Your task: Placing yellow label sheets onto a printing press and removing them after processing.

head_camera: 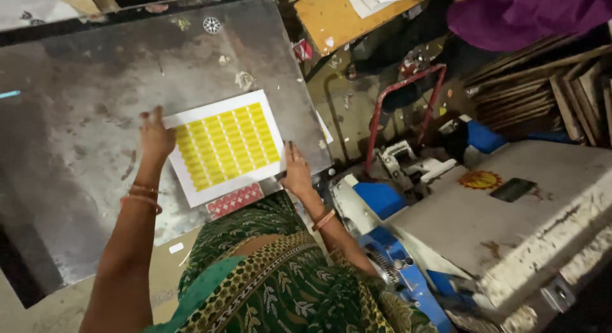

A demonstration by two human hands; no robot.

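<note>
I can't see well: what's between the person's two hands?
In the head view, a white sheet of yellow labels lies between the left hand and right hand.

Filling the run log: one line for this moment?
left hand: on yellow sheet | right hand: sheet edge | surface: metal plate

A large scuffed grey metal table (pixel 76 116) fills the left side. Beyond it stands an orange wooden tabletop (pixel 331 14). To the right sits a worn white-and-blue machine (pixel 510 218) with a curved red metal bar (pixel 408 84) behind it. Stacked brown wooden boards (pixel 542 84) lie at the far right. The littered dark floor (pixel 347 97) shows between them.
</note>
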